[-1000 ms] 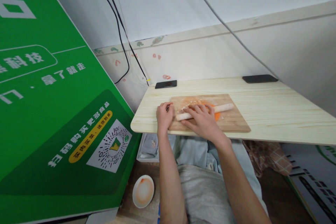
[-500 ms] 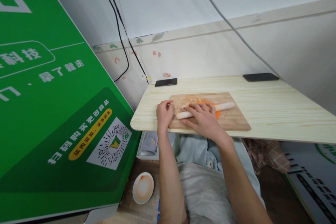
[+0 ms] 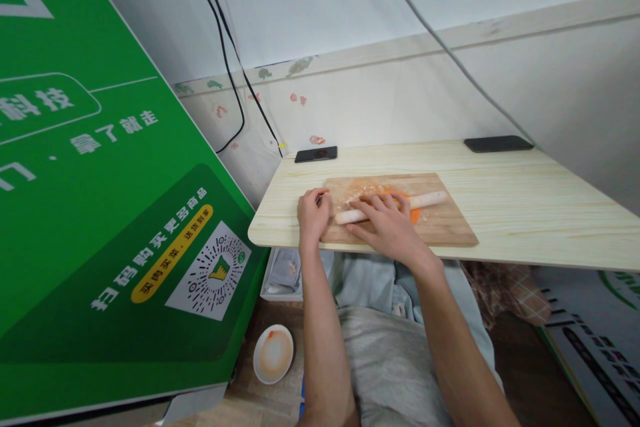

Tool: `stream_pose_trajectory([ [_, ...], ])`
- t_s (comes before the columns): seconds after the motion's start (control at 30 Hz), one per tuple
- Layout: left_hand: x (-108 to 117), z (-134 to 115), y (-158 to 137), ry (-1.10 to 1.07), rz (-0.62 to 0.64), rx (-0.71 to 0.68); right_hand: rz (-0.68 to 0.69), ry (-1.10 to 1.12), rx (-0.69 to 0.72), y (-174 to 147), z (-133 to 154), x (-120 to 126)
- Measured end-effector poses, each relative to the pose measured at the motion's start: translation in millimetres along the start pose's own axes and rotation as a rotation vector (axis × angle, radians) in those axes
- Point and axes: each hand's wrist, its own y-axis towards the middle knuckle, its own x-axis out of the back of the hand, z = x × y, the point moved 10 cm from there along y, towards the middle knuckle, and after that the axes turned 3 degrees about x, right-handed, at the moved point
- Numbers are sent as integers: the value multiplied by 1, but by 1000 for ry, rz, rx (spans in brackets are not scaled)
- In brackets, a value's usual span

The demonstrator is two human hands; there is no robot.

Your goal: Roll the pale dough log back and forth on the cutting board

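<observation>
A pale rolling pin lies slantwise across the wooden cutting board. My right hand lies over the pin, its fingers draped past the far side and its thumb on the near side. Under the pin and fingers is flat orange dough, mostly hidden. Curled at the board's left edge is my left hand. Something small and dark shows between its fingers, with a bit of orange at the fingertips; I cannot make out what it holds. White flour and orange smears mark the board.
Two dark phones, a left one and a right one, lie along the back of the table. Cables hang by the wall. A green panel stands at left. A stained white bowl sits below the table.
The view has shifted very slightly. Both hands, the rolling pin and the dough keep nearly the same places.
</observation>
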Motion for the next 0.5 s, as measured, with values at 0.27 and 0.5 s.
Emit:
stream_pose_trajectory([
  [0.27,0,-2,-1,2,2,-2,-7,17,-10,0,-1,-1],
  [0.5,1,-3,0,-8,1,4,-30,9,-1,0,-1,-2],
])
